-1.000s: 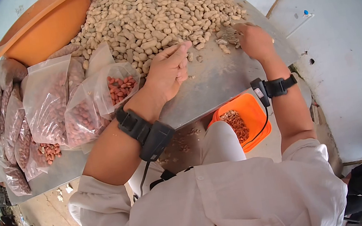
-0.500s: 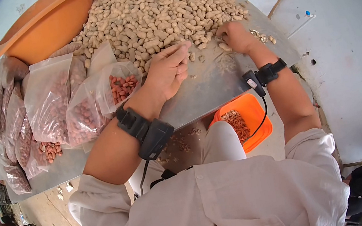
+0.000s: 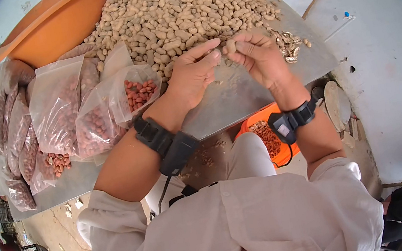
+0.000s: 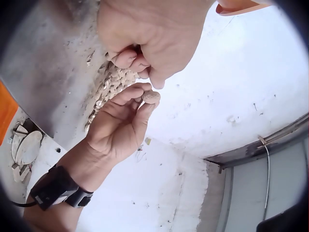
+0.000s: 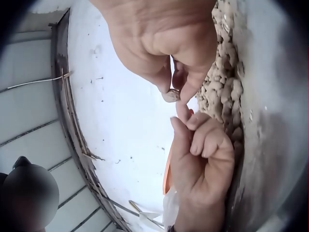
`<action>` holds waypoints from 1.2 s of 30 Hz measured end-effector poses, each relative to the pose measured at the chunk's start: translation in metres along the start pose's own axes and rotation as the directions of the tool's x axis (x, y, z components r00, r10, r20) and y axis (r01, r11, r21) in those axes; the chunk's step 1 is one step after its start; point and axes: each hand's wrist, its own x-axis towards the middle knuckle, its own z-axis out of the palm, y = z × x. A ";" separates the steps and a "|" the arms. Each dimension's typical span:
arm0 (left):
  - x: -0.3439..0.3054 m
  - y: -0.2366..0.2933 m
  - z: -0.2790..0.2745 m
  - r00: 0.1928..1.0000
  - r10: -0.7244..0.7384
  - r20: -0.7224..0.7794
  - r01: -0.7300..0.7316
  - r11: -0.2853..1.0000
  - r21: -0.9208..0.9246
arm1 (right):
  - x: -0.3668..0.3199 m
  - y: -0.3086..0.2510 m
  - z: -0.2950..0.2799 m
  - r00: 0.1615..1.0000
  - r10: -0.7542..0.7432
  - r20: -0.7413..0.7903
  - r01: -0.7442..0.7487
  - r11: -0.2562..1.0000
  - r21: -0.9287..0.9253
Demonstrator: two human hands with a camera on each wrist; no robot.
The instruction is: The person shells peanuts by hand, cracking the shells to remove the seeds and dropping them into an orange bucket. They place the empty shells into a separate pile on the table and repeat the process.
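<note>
Leftmost, plastic bags [image 3: 56, 113] of red kernels on metal table [image 3: 219, 109]. Next, left hand [image 3: 192, 74]: thumb and forefinger tips slightly apart, other fingers curled in, can't tell if they hold anything. Peanut pile [image 3: 184, 11] beyond. Single peanut [image 3: 231, 46] between the hands, clamped by thumb and fingers of right hand [image 3: 263, 59]. Broken shells [image 3: 290, 44] farther right.
</note>
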 end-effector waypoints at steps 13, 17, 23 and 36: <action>-0.003 -0.002 0.010 0.978 0.181 -0.103 -0.138 0.934 0.330 | -0.012 0.037 0.024 0.960 -0.239 -0.145 0.224 0.968 -0.112; -0.003 -0.002 0.006 0.982 0.177 -0.066 -0.147 0.933 0.329 | -0.018 0.037 0.028 0.867 -0.498 -0.027 0.362 0.666 -0.653; -0.005 0.000 0.009 0.981 0.166 -0.105 -0.128 0.947 0.295 | -0.019 0.038 0.025 0.835 -0.547 0.065 0.459 0.626 -0.630; -0.006 -0.007 0.003 0.888 0.405 0.217 -0.417 0.512 0.751 | -0.021 0.024 0.029 0.990 -0.117 0.075 0.139 0.864 -0.484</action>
